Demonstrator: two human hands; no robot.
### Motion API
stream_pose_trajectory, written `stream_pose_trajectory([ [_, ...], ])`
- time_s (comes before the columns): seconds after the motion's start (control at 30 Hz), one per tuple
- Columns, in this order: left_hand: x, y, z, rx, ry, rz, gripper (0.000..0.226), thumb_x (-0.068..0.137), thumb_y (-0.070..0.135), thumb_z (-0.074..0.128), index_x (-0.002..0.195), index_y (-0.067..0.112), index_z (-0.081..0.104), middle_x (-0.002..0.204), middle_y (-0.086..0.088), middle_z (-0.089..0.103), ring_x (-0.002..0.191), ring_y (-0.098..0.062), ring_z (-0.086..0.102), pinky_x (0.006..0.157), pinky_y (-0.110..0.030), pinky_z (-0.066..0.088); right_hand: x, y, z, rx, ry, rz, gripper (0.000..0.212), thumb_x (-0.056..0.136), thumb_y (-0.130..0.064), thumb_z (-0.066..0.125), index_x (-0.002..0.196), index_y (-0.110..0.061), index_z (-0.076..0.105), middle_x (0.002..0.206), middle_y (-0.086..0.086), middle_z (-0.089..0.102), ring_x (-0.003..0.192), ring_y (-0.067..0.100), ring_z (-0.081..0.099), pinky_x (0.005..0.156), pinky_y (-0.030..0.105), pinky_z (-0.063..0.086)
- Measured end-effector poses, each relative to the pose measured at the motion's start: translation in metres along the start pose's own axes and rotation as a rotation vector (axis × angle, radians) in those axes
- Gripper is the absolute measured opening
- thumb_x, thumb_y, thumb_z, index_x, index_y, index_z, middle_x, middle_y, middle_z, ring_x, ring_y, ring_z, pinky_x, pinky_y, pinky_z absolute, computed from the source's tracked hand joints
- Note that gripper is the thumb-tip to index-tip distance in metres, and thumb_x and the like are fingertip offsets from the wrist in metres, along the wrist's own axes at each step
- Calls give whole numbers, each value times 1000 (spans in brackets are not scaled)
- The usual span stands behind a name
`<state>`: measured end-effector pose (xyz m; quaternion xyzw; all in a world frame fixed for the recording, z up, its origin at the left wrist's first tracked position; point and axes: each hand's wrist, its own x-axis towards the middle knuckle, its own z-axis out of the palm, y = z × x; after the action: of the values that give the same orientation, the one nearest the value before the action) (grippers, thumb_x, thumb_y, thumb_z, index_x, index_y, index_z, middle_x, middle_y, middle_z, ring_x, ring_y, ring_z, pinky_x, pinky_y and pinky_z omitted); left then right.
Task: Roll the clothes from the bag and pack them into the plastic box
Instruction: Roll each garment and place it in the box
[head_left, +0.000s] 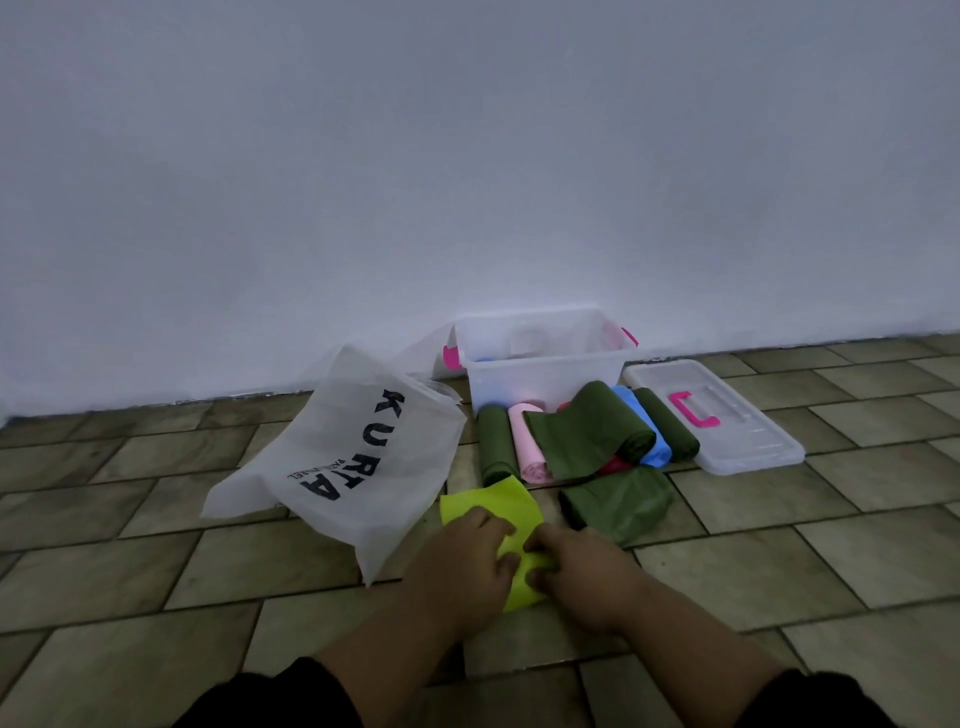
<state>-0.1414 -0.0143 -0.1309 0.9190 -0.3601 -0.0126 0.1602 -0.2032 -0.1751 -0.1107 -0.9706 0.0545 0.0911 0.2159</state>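
Observation:
A yellow-green cloth (493, 506) lies flat on the tiled floor in front of me. My left hand (467, 561) and my right hand (582, 577) both sit on its near end, fingers curled into the fabric where it folds over. Beyond it lie several rolled clothes: a dark green roll (493, 441), a pink roll (530, 441), a half-unrolled green one (587, 431), a blue roll (644, 431) and a loose green piece (618, 506). The clear plastic box (545, 369) with pink handles stands by the wall. The white bag (343, 457) printed "KURTA" lies to the left.
The box's clear lid (727, 421) with a pink handle lies on the floor right of the rolls. A white wall rises right behind the box. Tiled floor stretches out to the left and right of my arms.

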Motion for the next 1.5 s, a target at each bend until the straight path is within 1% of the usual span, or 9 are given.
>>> stream_pose_trajectory([
  [0.23,-25,1,9,-85,-78,-41,40,93,40,44,131,32,40,129,5,50,112,-15,49,90,-30,41,-6,4,10,-17,83,-70,41,94,-42,45,134,-32,44,136,-2,51,117,21,49,89,30,40],
  [0.4,-23,-1,-4,-78,-111,-112,34,93,42,48,125,30,49,127,5,55,115,-16,52,95,-32,42,-18,13,17,51,203,-100,28,93,-32,48,120,-36,48,121,-8,49,83,8,49,66,24,35],
  [0.6,-31,6,6,168,-9,85,57,83,52,42,136,33,34,135,8,39,116,-16,40,96,-33,36,-6,12,16,-15,192,-68,32,97,-43,38,122,-30,53,117,0,55,105,20,54,85,34,47],
  [0.83,-11,-4,-5,115,-209,-79,54,95,46,42,145,29,33,149,1,39,132,-20,40,108,-35,29,-19,10,31,-128,385,-237,34,81,-38,48,113,-29,50,119,-6,48,105,15,48,70,25,38],
  [1.03,-21,0,1,167,-62,31,64,91,47,41,149,32,19,151,5,33,134,-16,35,114,-35,21,-5,8,21,-225,340,-234,46,83,-42,44,127,-28,50,129,-5,48,118,19,45,91,32,41],
  [1.17,-10,-2,-7,127,-81,-116,61,94,49,38,149,31,19,148,1,42,133,-18,39,117,-38,18,2,8,21,-359,264,-256,57,81,-48,45,132,-23,45,129,-1,49,116,22,45,92,36,39],
  [1.27,-8,5,-13,24,93,-324,65,90,47,48,147,25,26,143,-4,36,126,-22,44,103,-36,40,10,3,14,-316,192,-145,48,86,-43,43,130,-24,43,120,4,58,107,25,54,83,36,43],
  [1.37,-1,12,-18,-306,93,-580,72,86,41,56,147,21,23,142,-8,28,119,-28,48,87,-31,42,19,-3,3,-89,53,30,39,91,-43,46,120,-17,51,113,8,63,100,24,60,71,30,41],
  [1.5,19,24,-13,-761,-32,-809,79,85,33,63,149,13,20,144,-17,34,124,-33,45,86,-33,50,15,-9,4,88,-30,109,30,90,-42,53,106,-16,54,110,11,64,99,25,60,67,26,35],
])
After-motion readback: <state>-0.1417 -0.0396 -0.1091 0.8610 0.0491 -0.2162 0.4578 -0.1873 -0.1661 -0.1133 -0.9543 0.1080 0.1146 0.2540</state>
